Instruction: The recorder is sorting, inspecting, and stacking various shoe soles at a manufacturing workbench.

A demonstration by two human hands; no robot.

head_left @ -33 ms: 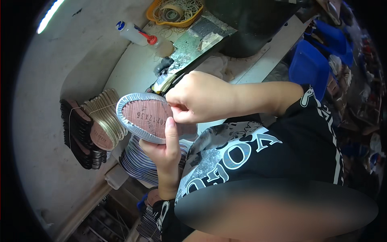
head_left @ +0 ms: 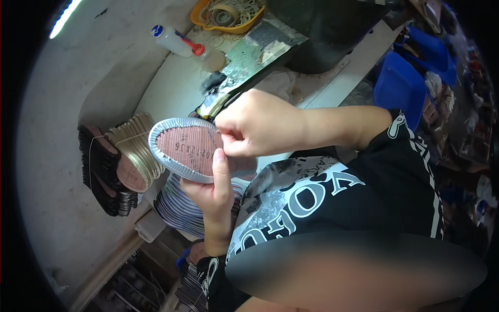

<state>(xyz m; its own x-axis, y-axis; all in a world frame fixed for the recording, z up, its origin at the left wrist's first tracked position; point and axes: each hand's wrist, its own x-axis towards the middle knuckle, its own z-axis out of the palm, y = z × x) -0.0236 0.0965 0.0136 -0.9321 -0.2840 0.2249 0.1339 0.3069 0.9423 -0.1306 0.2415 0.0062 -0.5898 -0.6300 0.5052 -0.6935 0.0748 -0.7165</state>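
My left hand (head_left: 213,191) grips a shoe insole (head_left: 182,148) from below, its thumb pressed on the underside near the middle. The insole's brown, finely ribbed board bears dark stamped marks, and a silvery-grey covering is folded over its edge in small pleats. My right hand (head_left: 254,125) is curled into a closed pinch against the insole's upper right side, thumb beside the left thumb tip. Whatever lies inside the right hand's fingers is hidden. Part of the insole's narrower end shows below the right hand.
Tied bundles of black insoles (head_left: 99,171) and cream-gold insoles (head_left: 136,156) stand by the wall. A stack of grey insoles (head_left: 179,208) lies below my left hand. Beyond are a red-capped bottle (head_left: 210,57), a blue-capped bottle (head_left: 171,41) and a yellow basket (head_left: 241,26). Blue bins (head_left: 397,86) stand right.
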